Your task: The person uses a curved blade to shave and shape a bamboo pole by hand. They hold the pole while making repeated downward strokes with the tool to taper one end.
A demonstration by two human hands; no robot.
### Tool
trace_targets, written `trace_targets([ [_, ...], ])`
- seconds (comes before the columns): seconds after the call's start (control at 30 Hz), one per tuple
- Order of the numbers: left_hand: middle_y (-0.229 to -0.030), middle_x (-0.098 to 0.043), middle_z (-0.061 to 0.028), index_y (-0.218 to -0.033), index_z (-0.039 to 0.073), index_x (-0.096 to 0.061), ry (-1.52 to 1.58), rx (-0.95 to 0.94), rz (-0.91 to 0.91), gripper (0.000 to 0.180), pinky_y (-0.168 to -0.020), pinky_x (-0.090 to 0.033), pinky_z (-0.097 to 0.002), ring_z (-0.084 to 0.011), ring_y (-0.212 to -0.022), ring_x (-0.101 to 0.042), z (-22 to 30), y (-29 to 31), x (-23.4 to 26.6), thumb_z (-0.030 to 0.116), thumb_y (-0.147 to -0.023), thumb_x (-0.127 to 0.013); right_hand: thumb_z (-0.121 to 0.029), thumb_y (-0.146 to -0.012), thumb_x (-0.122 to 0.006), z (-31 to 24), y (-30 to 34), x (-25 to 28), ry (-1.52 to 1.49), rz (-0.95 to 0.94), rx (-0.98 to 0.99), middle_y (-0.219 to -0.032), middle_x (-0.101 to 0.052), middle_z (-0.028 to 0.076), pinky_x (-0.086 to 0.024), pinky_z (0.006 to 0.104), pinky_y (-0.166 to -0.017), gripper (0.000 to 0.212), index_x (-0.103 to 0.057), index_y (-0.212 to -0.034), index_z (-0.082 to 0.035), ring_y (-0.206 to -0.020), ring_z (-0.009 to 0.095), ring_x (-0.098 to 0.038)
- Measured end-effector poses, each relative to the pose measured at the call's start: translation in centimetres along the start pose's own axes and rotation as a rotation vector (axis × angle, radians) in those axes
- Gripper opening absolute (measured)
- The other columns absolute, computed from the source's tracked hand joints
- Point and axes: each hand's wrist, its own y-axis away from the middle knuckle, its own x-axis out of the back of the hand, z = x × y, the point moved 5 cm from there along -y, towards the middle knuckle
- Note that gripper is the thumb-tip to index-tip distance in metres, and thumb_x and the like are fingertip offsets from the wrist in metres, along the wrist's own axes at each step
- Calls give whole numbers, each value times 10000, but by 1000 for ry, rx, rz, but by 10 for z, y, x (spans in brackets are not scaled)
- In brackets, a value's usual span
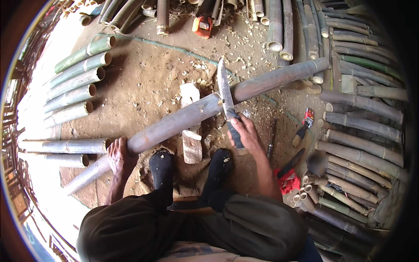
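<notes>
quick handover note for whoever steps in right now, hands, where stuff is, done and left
Left hand grips the long bamboo pole near its lower end.
Right hand holds the knife, blade laid across the pole's middle.
Pole rests on a wood block, both feet behind it.
Done: chips lie on the ground.
Left: pole is whole; no cut shows.
</notes>
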Motion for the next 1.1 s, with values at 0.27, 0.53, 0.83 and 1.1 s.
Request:
trace_targets([
  [0.27,-968,-660,-153,-1102,63,-619,12,-9,23,350,-931,-490,-508,-382,-946,-653,1,-1,-1,113,-761,-681,-456,-1116,-541,3,-1,5,-23,132,24,-738,-656,35,-540,286,-447,376,-571,-1196,-90,-529,122,-622],
  [0.53,-970,-659,-157,-1113,62,-623,-2,7,0,367,-931,-489,-511,-389,-942,-650,-1,-2,-3,118,-756,-684,-436,-1102,-597,-3,-5,22,-156,220,50,-713,-653,54,-540,302,-447,367,-573,-1171,-76,-512,147,-618],
  [0.83,-967,-651,-152,-1117,69,-617,-2,12,3,375,-929,-483,-513,-390,-945,-644,-5,2,-3,124,-754,-691,-514,-1115,-490,5,-3,27,-377,413,166,-721,-661,51,-564,302,-444,436,-591,-1092,-90,-512,127,-628],
  [1.1,-960,-648,-154,-1100,66,-613,-20,-1,14,368,-910,-483,-520,-395,-929,-642,-4,0,0,118,-749,-708,-414,-1119,-551,4,-1,21,-420,209,120,-749,-667,49,-556,304,-459,333,-580,-1190,-89,-539,131,-642],
])
